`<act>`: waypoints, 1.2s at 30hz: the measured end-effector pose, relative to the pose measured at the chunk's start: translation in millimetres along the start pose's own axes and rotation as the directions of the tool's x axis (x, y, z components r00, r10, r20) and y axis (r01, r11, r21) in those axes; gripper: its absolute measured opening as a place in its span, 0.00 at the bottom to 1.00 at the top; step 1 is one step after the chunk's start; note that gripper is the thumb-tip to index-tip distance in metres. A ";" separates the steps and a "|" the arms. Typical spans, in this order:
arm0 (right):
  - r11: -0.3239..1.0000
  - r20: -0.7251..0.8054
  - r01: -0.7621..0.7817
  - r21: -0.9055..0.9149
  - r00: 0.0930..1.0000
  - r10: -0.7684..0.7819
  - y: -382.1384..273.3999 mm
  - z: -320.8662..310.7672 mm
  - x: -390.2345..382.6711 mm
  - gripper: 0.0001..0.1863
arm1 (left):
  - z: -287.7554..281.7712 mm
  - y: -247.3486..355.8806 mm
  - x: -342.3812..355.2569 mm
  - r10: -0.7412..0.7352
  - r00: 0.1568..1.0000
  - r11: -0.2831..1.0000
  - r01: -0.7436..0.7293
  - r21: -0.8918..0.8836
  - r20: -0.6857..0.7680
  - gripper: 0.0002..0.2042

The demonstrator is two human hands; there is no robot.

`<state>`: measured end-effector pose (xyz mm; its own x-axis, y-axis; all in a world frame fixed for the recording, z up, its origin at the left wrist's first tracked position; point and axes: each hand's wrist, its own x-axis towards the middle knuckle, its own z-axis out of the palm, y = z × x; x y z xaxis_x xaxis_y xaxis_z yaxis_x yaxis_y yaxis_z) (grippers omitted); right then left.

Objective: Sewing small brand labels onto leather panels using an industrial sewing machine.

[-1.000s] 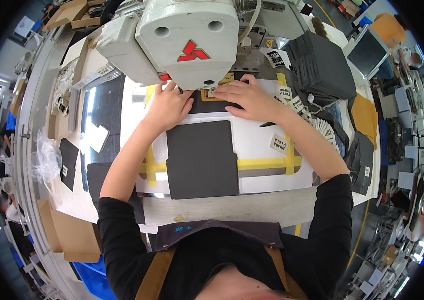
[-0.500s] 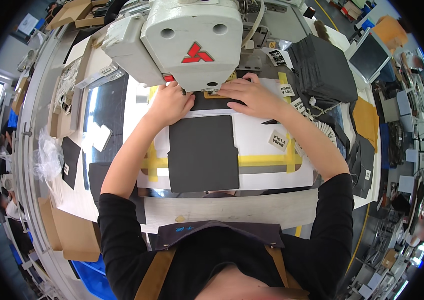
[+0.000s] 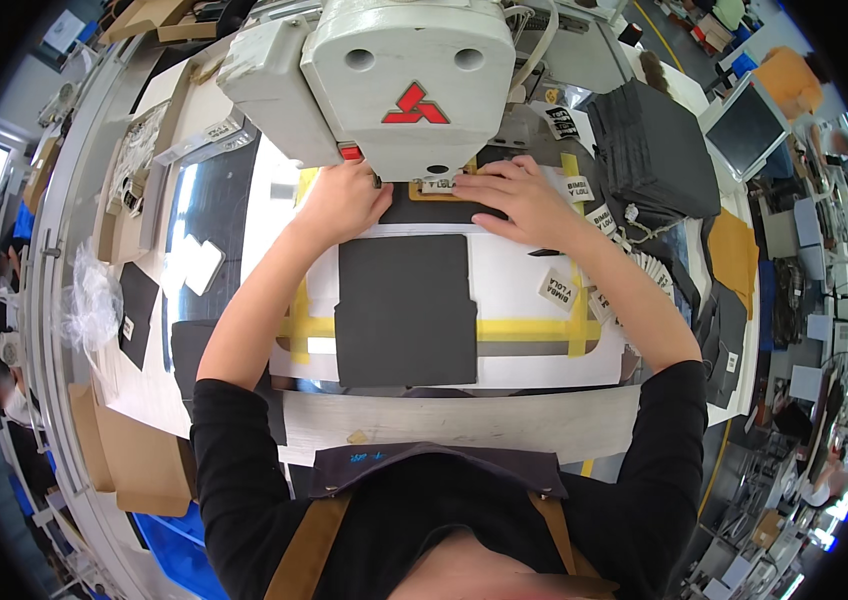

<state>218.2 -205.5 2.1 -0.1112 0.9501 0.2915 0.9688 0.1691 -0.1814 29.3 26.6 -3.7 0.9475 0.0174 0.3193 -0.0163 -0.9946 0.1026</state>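
Note:
My left hand (image 3: 351, 203) rests at the left end of a black piece (image 3: 405, 212) beneath a white machine head (image 3: 399, 55) with a red emblem, fingers curled and their tips partly hidden. My right hand (image 3: 522, 205) lies over the piece's right side with fingers apart, its fingertips at a small orange frame (image 3: 429, 197) holding a white printed label (image 3: 439, 186). Nearer me, a larger black panel (image 3: 406, 310) lies flat on a white board (image 3: 544, 360) crossed with yellow tape. Loose white printed tags (image 3: 557, 288) are scattered near my right forearm.
A tall stack of black panels (image 3: 652, 145) and a monitor (image 3: 748, 122) stand at back right, with mustard sheets (image 3: 732, 255) beside them. At left are an open carton (image 3: 124, 175), crumpled plastic (image 3: 89, 310), cardboard (image 3: 154, 460) and a blue bin (image 3: 174, 550). Co-workers appear at both edges.
The machine head and both hands appear somewhat further right in the picture. The white label in the orange frame now shows more clearly beside my right fingertips.

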 end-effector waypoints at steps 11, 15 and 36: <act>0.989 0.015 0.113 0.096 0.993 -0.115 -16.1 8.6 13.2 0.25 | -19.9 -8.2 -23.2 0.039 0.999 0.996 -0.041 0.085 0.026 0.17; 0.991 0.028 0.116 0.071 0.993 -0.118 -18.3 7.7 13.2 0.25 | -19.5 -4.8 -24.4 -0.013 0.997 0.998 0.007 0.070 0.082 0.19; 0.987 0.066 0.104 0.123 0.991 -0.113 -19.5 5.4 15.3 0.23 | -21.3 -7.8 -17.8 0.159 0.987 0.983 -0.160 -0.090 -0.021 0.10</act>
<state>196.4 -192.9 5.1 -0.2340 0.9402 0.2476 0.9174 0.2978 -0.2639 5.8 36.2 9.8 0.9262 -0.1386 0.3508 -0.1962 -0.9713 0.1343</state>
